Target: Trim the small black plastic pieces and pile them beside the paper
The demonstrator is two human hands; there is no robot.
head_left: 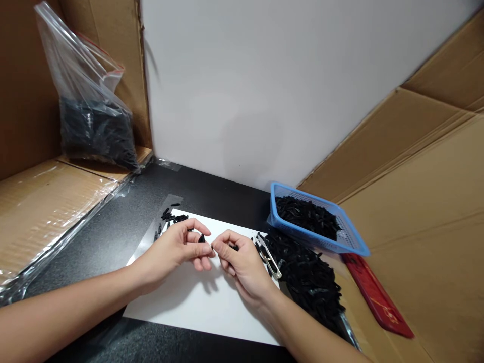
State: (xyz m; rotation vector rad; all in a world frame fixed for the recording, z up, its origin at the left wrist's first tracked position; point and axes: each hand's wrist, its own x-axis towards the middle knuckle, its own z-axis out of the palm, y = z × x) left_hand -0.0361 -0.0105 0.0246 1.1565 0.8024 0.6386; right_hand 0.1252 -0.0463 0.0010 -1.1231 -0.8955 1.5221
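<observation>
Over a white sheet (196, 302), my two hands meet with the fingertips almost touching. My left hand (177, 247) is closed, with a small black piece (202, 238) showing between its fingers. Thumb and forefinger of my right hand (240, 259) are pinched at a tiny dark tip between the hands; the fingers hide most of it. A pair of thread snips (270, 259) with pale handles lies just right of my right hand, against a large heap of slender black pieces (310, 277). Several similar loose pieces (176, 218) lie beyond my left hand.
A blue plastic basket (278, 222) holding black pieces stands at the back right. Beside it lies a red packet (378, 297). A clear zip bag (98, 131) of dark pieces leans at the left. Cardboard (427, 201) flanks the black table (200, 186), with a pale wall behind.
</observation>
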